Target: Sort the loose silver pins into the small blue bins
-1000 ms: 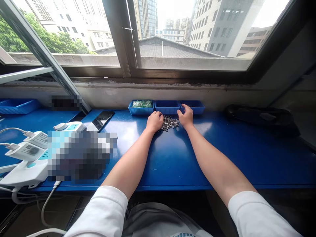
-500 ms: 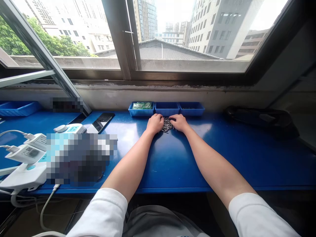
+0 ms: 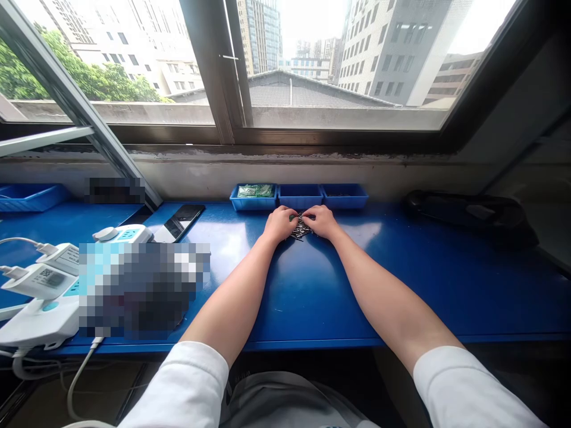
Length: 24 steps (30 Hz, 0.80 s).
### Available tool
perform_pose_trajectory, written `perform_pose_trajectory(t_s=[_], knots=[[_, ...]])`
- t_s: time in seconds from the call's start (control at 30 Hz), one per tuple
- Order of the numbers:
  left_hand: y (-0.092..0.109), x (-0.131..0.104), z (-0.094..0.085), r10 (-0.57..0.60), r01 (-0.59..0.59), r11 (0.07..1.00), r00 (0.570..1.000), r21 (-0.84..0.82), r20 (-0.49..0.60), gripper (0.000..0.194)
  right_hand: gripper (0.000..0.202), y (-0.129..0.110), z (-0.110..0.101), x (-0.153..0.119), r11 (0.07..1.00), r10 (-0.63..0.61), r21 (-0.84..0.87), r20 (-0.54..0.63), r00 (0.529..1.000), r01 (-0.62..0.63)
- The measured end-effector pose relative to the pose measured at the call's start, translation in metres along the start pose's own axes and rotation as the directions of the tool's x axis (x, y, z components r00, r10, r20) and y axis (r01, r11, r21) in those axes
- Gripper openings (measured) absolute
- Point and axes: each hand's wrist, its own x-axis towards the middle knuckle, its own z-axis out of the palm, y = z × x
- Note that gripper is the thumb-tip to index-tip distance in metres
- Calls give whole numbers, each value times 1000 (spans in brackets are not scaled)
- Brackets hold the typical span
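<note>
A pile of small, thin, dark metallic pieces [image 3: 301,230], like screws or pins, lies on the blue tabletop between my hands. At its left side my left hand [image 3: 280,223] has its fingers curled together, with a tiny greenish spot by the thumb. My right hand [image 3: 322,222] reaches over the pile from the right, thumb and fingers pinched together. The fingertips of both hands are close to each other above the pieces. Whatever they hold is too small to make out.
Behind the hands stand a blue bin [image 3: 253,205] of green pieces, a middle blue bin [image 3: 300,202] and a right blue bin [image 3: 344,202] with small dark bits. Left are a phone [image 3: 181,223], a power strip [image 3: 42,321] with cables and a blurred object. A dark bag-like item [image 3: 468,217] lies right.
My right hand has moved slightly left, its fingertips now nearer to the left hand over the pile. The left fingers have shifted a little, and a greenish spot shows there.
</note>
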Motion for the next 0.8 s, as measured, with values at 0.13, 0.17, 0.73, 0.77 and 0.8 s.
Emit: perform_pose_trajectory(t_s=[0.13,0.17,0.73,0.77,0.8], knots=[[1,-1,0,14,-14,1000,1000,-27,12,25,19,-4,1,-1,999,20,-38,0,1000,-20],[1,-1,0,20,-19,999,1000,-35,11,26,20,-5,1,-1,999,23,-44,3,1000,-22],[5,-4,-3,107,-110,991,993,-69,-48,27,24,-3,4,3,997,71,-15,-123,990,-73],[5,-4,-3,118,-122,990,991,-74,-61,26,27,-4,3,3,998,65,-7,-135,989,-67],[5,-3,-3,130,-135,988,989,-79,-70,25,29,-4,3,3,998,54,-4,-144,988,-55]])
